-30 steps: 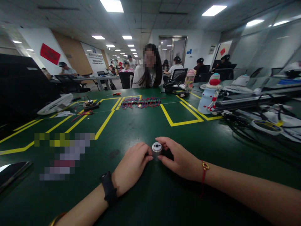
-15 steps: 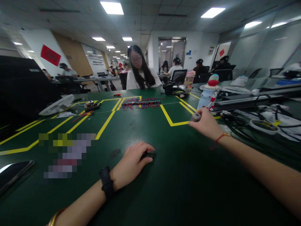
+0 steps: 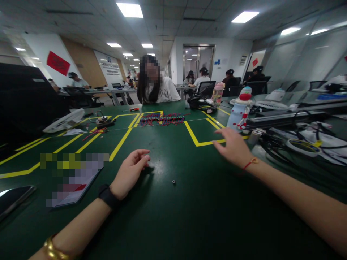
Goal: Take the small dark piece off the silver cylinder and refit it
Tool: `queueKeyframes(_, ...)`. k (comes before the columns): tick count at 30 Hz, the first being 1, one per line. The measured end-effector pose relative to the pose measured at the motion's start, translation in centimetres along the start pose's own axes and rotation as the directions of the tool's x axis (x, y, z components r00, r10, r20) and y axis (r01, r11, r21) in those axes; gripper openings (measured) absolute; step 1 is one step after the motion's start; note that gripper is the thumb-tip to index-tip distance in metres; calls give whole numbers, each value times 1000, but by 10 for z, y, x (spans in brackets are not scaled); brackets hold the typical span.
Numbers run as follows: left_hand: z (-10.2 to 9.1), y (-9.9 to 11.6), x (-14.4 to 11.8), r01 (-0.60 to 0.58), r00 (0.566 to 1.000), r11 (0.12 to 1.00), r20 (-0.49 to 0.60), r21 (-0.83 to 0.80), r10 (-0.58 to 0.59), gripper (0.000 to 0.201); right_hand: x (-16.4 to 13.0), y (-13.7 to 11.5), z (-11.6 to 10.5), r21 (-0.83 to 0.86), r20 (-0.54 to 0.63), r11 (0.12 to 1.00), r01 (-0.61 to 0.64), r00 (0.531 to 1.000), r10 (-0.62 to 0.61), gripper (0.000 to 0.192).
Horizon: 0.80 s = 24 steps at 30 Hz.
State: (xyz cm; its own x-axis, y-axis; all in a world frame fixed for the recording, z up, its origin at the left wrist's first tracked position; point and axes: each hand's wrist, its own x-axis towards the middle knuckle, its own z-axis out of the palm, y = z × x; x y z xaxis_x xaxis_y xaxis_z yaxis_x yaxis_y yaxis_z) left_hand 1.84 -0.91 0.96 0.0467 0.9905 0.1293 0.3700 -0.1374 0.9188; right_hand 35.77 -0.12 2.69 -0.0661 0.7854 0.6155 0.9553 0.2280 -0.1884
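Metal, a small cylinder [image 3: 254, 137] stands just beside the empty right hand [image 3: 233, 147], fingers spread. The left hand [image 3: 130, 172] is half curled, holding nothing. A tiny ring [image 3: 174, 181] lies between; it could be swept away.

A green surface [image 3: 173, 224] marked with yellow tape lines [image 3: 121, 139] is seen. A bundle of red and blue wires [image 3: 162, 118] is laid across its far middle, before a seated person [image 3: 154, 86]. A white fan [image 3: 65, 121] is placed far left, a phone [image 3: 15, 198] near left. A snowman-shaped bottle [image 3: 240, 108], black cables [image 3: 282, 148] and a tape roll [image 3: 303, 146] are gathered at right.
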Motion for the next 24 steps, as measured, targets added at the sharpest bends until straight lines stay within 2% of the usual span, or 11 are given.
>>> queueKeyframes(1,2,-1,-1,-7,1000,1000,3,19,7,39,-8,-26,4,65,86,990,124,988,-129,34)
queueKeyframes(3,5,0,-2,-27,1000,998,9,54,27,37,-25,-71,10,315,229,869,381,858,-460,36)
queueKeyframes(5,7,1,-4,-42,999,997,13,71,41,36,-40,-98,13,481,268,744,464,730,-629,32)
queueKeyframes(7,7,2,-4,-44,999,996,20,74,43,36,-45,-105,12,548,302,724,419,708,-638,25)
queueKeyframes(8,7,1,-4,-42,999,996,22,76,40,35,-43,-101,11,558,321,739,378,723,-612,25)
queueKeyframes(10,6,-1,-3,-35,999,996,22,81,33,35,-31,-81,6,524,348,814,251,809,-474,22)
queueKeyframes(12,6,-2,-2,-29,999,996,17,84,28,35,-12,-51,0,440,322,894,85,914,-245,19)
queueKeyframes(14,6,-3,-2,-23,1000,996,13,86,22,35,8,-14,-7,348,233,933,-88,973,5,27)
queueKeyframes(16,6,-3,-2,-19,1000,996,12,88,18,35,25,26,-15,264,104,942,-210,977,189,34)
queueKeyframes(19,6,-1,-3,-17,1000,996,10,89,16,35,36,84,-29,127,-52,928,-351,932,360,38)
queueKeyframes(24,7,1,-4,-10,1000,996,17,87,9,34,28,149,-44,-75,-7,862,-501,865,502,32)
